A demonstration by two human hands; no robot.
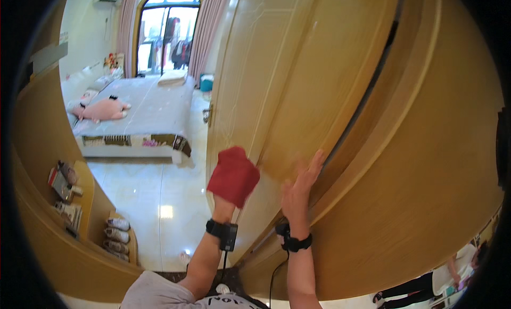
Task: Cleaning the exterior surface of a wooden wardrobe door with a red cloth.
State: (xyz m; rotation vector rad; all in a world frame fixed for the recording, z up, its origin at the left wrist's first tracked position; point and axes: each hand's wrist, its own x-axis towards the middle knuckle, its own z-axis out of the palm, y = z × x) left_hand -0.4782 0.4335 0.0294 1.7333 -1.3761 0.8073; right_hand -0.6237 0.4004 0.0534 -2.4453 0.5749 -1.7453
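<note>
Red cloth [234, 177] covers the left hand [223, 203] in front of the door [293, 58], hiding the fingers, so I cannot tell whether they grip it. To its right, the bare right hand [299, 194] holds nothing, fingers extended. The fabric looks matte, with an angular outline; the door is glossy yellowish wood with grooved panels and a metal handle [207, 115]. Beyond the shiny floor [154, 186], a bed [151, 106] bears a pink plush toy [104, 110]; shoes [116, 235] line a low shelf [133, 247].
</note>
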